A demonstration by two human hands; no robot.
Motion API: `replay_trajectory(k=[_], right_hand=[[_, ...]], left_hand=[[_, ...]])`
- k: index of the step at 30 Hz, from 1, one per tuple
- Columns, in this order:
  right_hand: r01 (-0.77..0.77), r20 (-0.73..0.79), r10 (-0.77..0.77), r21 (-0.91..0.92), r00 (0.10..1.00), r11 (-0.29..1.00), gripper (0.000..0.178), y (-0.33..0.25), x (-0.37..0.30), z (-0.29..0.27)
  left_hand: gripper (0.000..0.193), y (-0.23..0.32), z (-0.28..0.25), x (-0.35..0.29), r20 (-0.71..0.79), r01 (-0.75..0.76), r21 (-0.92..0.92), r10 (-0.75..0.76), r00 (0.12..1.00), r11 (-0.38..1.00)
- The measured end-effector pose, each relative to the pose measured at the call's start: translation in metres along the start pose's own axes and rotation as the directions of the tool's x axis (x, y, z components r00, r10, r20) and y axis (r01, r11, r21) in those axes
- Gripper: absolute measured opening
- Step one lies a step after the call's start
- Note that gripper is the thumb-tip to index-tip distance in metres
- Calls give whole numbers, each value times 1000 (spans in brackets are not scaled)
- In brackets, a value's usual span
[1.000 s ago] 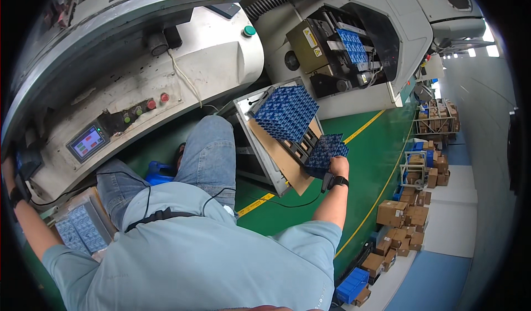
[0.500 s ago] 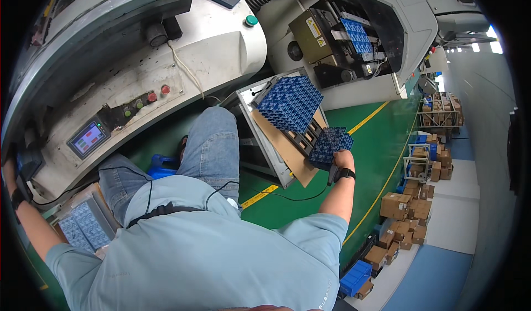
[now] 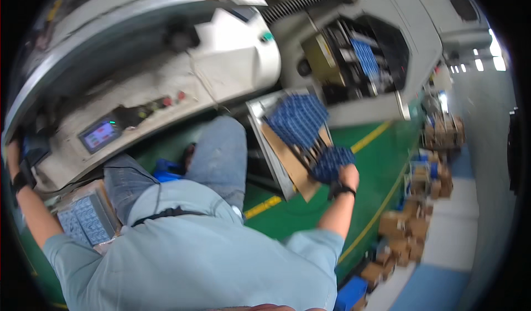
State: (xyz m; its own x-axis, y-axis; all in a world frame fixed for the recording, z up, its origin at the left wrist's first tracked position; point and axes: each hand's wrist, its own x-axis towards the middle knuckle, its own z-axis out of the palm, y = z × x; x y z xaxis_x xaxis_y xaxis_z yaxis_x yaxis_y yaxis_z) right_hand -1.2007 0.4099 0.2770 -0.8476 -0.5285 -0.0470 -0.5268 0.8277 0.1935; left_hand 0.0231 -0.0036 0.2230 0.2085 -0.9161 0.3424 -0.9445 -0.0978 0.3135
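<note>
My right hand (image 3: pixel 349 175) is closed on the near edge of a small stack of blue patterned sheets (image 3: pixel 331 164), held over the front of a metal stand (image 3: pixel 271 167). Behind it on that stand rises a taller pile of blue patterned sheets (image 3: pixel 298 120), with a tan board (image 3: pixel 289 164) under it. Far to the left, my left hand (image 3: pixel 13 152) reaches to a dark part (image 3: pixel 36 145) at the end of the white machine; blur and the picture's rim hide its fingers. Both wrists wear dark bands.
A white machine bench (image 3: pixel 166 123) with a small screen (image 3: pixel 100 134) and buttons spans the left. At the back right, a machine opening (image 3: pixel 359 56) contains another blue sheet. An open carton (image 3: pixel 83 220) of blue sheets sits by my left thigh. Cardboard boxes (image 3: pixel 394 222) line the right wall.
The whole view has shifted and blurred, with the machines now lower and further right in the picture. My right hand keeps its hold on the sheets; my left hand stays at the machine's end.
</note>
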Motion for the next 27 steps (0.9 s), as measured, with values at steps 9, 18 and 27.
replay_trajectory(k=[9,18,27], right_hand=[[596,-250,-574,579,779,556,23,-197,-103,-119],[71,545,-771,800,330,596,20,-380,-117,-6],[-193,582,-785,812,209,551,23,-380,-92,7]], left_hand=[[34,249,-29,-42,-123,88,-77,-97,988,993],[53,252,-79,-46,100,-9,-188,29,995,982],[60,229,-98,-86,115,394,-206,-377,919,896]])
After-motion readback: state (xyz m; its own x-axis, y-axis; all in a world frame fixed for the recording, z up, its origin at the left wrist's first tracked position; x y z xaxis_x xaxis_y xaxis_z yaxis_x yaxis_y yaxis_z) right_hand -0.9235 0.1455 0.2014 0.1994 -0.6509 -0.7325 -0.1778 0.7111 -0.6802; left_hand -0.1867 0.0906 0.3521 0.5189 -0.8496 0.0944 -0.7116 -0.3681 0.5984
